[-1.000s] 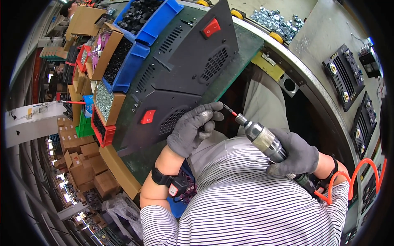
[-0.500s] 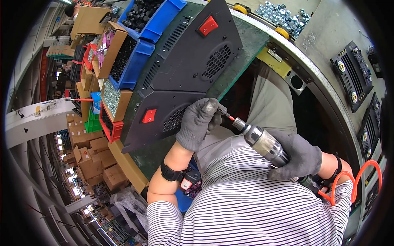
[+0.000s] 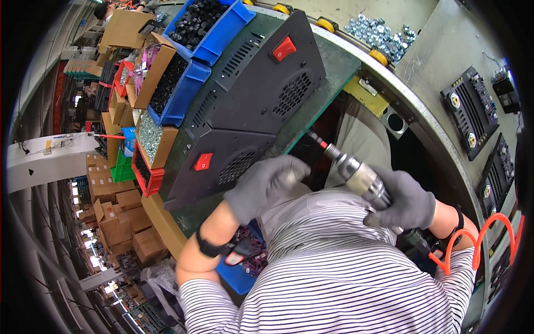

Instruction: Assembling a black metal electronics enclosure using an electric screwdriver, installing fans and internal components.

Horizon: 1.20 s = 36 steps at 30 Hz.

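My right hand (image 3: 405, 199), in a grey glove, is wrapped round a silver and black air screwdriver (image 3: 359, 173) with an orange coiled hose (image 3: 449, 245). The driver's bit (image 3: 315, 137) points up and left, past the edge of the green work surface. To the left of the bit is my gloved left hand (image 3: 264, 186), apart from it, fingers bent and smeared by motion; I cannot tell whether anything is in them. Beyond lie two dark metal panels (image 3: 261, 92), side by side, with red rocker switches (image 3: 284, 49) and honeycomb vents (image 3: 293, 93).
Blue bins (image 3: 208, 53) of black parts and boxes of screws (image 3: 150, 136) line the far left. Under my left forearm is a blue bin (image 3: 236, 278) of small purple parts. Silver nuts (image 3: 384, 36) lie at the back; black finned boards (image 3: 470, 114) stand at right.
My left hand has come off the driver's bit and moved left and down. The bit is now bare. The driver has shifted slightly right, still in my right hand.
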Each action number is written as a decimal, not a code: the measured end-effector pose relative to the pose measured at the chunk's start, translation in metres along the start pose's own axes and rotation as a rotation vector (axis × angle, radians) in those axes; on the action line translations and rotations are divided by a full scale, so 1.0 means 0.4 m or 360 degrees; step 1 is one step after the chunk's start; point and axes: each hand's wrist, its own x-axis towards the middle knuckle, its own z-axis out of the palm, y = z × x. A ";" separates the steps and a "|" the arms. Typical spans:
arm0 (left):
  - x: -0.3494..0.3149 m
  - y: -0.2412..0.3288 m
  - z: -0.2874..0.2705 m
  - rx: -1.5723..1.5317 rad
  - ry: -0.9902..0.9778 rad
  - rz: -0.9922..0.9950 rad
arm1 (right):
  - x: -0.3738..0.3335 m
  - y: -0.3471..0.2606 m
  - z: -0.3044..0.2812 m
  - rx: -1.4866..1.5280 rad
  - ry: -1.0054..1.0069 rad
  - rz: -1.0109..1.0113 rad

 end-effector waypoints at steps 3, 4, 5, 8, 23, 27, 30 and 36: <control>-0.060 0.131 -0.067 0.0586 -0.0001 0.0137 | 0.018 0.011 -0.040 0.0113 0.0303 -0.0064; -0.075 0.177 -0.087 0.0667 0.0173 0.0252 | 0.026 0.014 -0.052 0.0107 0.0346 -0.0079; -0.084 0.218 -0.099 0.0763 0.0457 0.0215 | 0.033 0.016 -0.059 0.0074 0.0341 -0.0084; -0.052 0.285 -0.178 0.1114 0.0754 0.0401 | 0.055 0.020 -0.068 0.0257 0.0353 -0.0214; 0.111 0.280 -0.240 0.1568 0.0052 -0.0252 | 0.109 -0.010 -0.094 0.0182 0.0314 -0.0145; 0.100 0.304 -0.245 0.1598 0.0092 -0.0218 | 0.115 0.002 -0.103 -0.0036 0.0288 -0.0190; 0.065 0.327 -0.282 0.1822 0.0072 -0.0201 | 0.106 0.013 -0.095 -0.0046 0.0335 -0.0191; -0.149 0.196 -0.404 0.1241 0.0593 -0.0483 | 0.088 0.020 -0.055 0.0243 0.0408 -0.0355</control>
